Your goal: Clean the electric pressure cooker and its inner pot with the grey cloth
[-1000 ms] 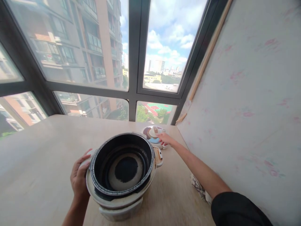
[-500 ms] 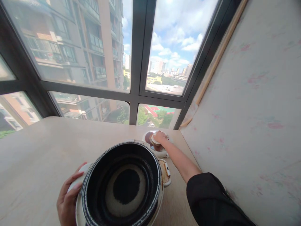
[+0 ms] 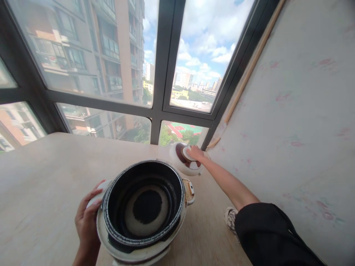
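One pale, faintly streaked counter (image 3: 50, 184) carries one round white cooker (image 3: 133, 255) toward its near side, and set in this is one black pot (image 3: 144, 171) with a scuffed rim and a grey ring around a dark disc on its base. One domed lid (image 3: 181, 162), white-edged and glossy brown, is by the counter's far right corner, contact beneath undeterminable; one patterned cloth (image 3: 230, 218) lies along the right edge. Two hands: left hand (image 3: 87, 210) curled around the cooker's left side, right hand (image 3: 196, 152) grasping the lid's knob (image 3: 188, 154).
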